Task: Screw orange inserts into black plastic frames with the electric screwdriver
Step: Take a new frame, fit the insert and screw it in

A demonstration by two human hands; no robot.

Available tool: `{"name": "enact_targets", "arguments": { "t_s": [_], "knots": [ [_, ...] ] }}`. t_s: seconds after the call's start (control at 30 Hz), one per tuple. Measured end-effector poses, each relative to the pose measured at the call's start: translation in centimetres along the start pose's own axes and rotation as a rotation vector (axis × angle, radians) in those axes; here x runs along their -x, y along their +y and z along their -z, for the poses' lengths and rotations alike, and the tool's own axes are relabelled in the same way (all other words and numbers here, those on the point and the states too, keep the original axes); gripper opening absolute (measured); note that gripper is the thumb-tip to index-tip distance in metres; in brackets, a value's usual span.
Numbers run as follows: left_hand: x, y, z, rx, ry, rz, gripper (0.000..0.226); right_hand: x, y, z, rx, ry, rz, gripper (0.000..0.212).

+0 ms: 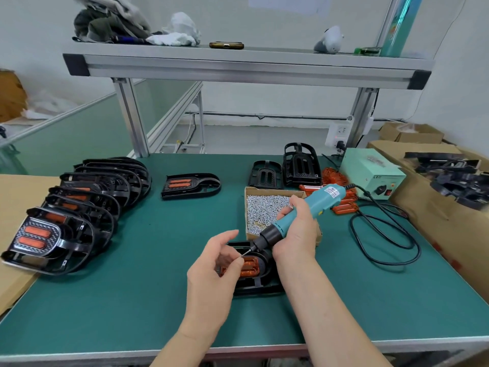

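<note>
A black plastic frame (260,286) lies on the green mat near the front edge, with an orange insert (250,266) seated in it. My right hand (295,234) grips the teal electric screwdriver (299,213), tilted so its bit points down-left over the insert. My left hand (217,263) pinches a small screw (241,256) at the tip of the bit. Part of the frame is hidden behind both hands.
A cardboard box of screws (264,210) sits just behind my hands. Finished frames (79,207) are stacked in a row at left, one more (190,185) lies mid-table. Empty frames (285,168), loose orange inserts (341,197), the power unit (373,176) and its looped cable (386,234) lie right.
</note>
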State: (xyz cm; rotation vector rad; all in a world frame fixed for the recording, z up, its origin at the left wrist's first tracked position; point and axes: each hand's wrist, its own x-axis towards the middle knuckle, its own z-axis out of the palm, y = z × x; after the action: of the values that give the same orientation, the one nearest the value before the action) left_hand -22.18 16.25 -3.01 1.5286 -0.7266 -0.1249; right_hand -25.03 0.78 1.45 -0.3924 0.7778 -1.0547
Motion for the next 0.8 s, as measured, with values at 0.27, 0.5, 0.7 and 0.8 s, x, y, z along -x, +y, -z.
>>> {"name": "enact_targets", "arguments": {
  "t_s": [0.27, 0.5, 0.7, 0.8],
  "knots": [
    [0.3, -1.5, -0.5, -0.389, 0.146, -0.533, 0.041, 0.1, 0.3, 0.4, 0.026, 0.06, -0.084, 0.02],
    [0.5, -0.4, -0.8, -0.224, 0.104, -0.251, 0.064, -0.3, -0.3, 0.7, 0.025, 0.066, -0.09, 0.022],
    [0.0, -0.4, -0.9, -0.056, 0.103, -0.015, 0.052, -0.5, -0.5, 0.5, 0.009, 0.063, -0.067, 0.02],
    [-0.3, -0.6, -0.9, -0.006, 0.075, 0.046, 0.049, -0.5, -0.4, 0.5, 0.028, 0.057, -0.03, 0.02]
  ]
}}
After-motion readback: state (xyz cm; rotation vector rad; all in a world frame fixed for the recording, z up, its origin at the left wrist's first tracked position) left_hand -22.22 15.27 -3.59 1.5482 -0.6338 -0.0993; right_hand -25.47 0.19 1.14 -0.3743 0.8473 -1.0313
